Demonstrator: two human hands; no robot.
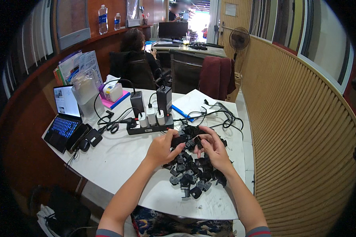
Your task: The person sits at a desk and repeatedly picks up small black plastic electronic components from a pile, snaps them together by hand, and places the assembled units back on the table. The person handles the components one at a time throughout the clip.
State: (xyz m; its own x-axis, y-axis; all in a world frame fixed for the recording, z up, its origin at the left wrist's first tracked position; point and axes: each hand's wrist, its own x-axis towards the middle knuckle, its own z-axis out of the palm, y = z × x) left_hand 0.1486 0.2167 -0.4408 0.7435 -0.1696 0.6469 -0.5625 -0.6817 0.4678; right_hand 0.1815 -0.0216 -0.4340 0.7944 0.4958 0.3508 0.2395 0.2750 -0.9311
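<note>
Both hands are over a heap of small black and dark grey plastic parts (pixel 190 175) on a white table (pixel 107 166). The thumb and fingers of my left hand (pixel 162 149) are closed round a black plastic piece (pixel 179 141) at the heap's far left side. My right hand (pixel 216 152) has its fingers curled round another small black plastic part (pixel 198 142), just right of the left one. The exact kind of these parts is too small to tell. Some of the heap is hidden behind my fingers.
Beyond the hands stands a black power strip (pixel 150 128) with chargers and cables. An open laptop (pixel 65 118), a plastic jug (pixel 85 94) and a tissue pack (pixel 111 91) are to the left. Cables (pixel 225 116) lie far right. A person (pixel 134 51) sits beyond the table.
</note>
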